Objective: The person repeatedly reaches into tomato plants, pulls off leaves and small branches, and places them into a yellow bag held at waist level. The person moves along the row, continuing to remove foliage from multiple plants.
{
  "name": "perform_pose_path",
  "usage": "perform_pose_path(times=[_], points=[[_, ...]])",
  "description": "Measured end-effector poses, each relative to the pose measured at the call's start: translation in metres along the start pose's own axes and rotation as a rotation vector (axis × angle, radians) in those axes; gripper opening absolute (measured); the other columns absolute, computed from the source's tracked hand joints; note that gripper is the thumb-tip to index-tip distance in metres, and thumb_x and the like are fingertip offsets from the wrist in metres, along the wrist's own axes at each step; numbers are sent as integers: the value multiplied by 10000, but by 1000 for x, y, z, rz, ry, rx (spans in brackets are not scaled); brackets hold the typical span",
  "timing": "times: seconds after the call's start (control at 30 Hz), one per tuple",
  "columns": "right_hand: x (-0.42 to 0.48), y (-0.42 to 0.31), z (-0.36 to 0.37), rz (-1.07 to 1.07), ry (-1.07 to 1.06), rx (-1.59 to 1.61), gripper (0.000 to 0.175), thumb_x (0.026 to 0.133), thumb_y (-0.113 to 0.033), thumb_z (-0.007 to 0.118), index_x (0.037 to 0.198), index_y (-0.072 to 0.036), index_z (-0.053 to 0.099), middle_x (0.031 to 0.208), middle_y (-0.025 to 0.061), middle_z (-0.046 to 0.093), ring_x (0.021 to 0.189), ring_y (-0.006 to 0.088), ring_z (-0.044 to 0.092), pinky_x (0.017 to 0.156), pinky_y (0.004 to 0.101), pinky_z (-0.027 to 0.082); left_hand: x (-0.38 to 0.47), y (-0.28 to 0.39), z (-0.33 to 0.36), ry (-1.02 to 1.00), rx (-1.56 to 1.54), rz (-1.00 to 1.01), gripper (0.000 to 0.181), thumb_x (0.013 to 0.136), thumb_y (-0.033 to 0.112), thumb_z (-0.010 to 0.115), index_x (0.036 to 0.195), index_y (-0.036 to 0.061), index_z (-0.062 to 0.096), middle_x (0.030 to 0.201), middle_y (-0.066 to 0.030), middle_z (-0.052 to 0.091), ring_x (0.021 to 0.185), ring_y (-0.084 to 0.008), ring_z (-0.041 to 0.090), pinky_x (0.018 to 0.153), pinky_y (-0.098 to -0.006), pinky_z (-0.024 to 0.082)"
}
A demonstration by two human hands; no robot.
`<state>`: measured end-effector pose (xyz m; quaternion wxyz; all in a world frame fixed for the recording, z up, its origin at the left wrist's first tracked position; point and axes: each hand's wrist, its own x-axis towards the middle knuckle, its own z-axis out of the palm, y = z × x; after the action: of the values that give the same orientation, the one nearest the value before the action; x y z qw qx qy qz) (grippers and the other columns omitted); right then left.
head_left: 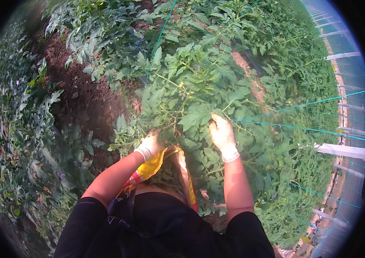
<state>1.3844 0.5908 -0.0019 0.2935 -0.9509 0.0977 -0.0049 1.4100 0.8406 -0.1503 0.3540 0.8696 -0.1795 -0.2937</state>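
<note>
A tomato plant [198, 80] with small yellow flowers fills the middle of the view, in front of me. My right hand [221, 132], in a pale, soiled glove, has its fingers curled at the edge of a broad tomato leaf [197, 116] and appears to pinch it. Lower on the left, my left hand [151, 143], also gloved, reaches in among the stems beside a tomato stem [169, 126]. Its fingertips are shaded and partly hidden, so its grip is unclear. A yellow and red plastic bag [151, 166] hangs open at my waist, just below that hand. Green leaves show within its opening.
Teal twines [301, 126] run from the plants to the right; another twine [163, 32] rises at the top. Bare brown soil [79, 100] forms a path on the left, with more tomato plants [18, 129] beyond. At right stands a plastic greenhouse wall [353, 80] with pale bars.
</note>
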Motion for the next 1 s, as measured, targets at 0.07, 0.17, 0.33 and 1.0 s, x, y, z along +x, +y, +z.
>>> perform_pose_path(times=[0.07, 0.17, 0.33, 1.0], points=[[-3, -1, -7, -13, -320, -35, 248, 873, -140, 536, 1083, -44, 628, 890, 199, 660, 814, 388, 636, 761, 417, 513, 0, -3, 1, -39, -16, -52, 563, 853, 305, 657, 1336, 69, 491, 1395, -235, 446, 1216, -404, 516, 1032, -434, 431], [-16, 7, -3, 198, -522, -468, 311, 846, -229, 602, 1128, -96, 593, 1041, 220, 634, 914, 412, 627, 829, 453, 510, 2, -2, 1, -41, -52, -89, 548, 852, 300, 656, 1328, 82, 496, 1411, -233, 429, 1208, -412, 520, 1033, -436, 430], [-11, 40, 22, 272, -393, -332, 549, 858, -279, 615, 1353, -86, 476, 1368, 199, 503, 1205, 397, 515, 1043, 426, 406, 2, 9, 1, -83, -127, -74, 604, 841, 289, 675, 1345, 30, 464, 1429, -264, 387, 1303, -408, 431, 1089, -421, 374], [20, 69, 27, -139, -154, -255, 236, 892, -198, 527, 871, -2, 657, 819, 223, 645, 779, 397, 632, 727, 476, 510, 90, 93, 0, 284, -566, -176, 352, 824, 104, 519, 1160, 16, 578, 801, -180, 678, 698, -259, 669, 654, -355, 531]])
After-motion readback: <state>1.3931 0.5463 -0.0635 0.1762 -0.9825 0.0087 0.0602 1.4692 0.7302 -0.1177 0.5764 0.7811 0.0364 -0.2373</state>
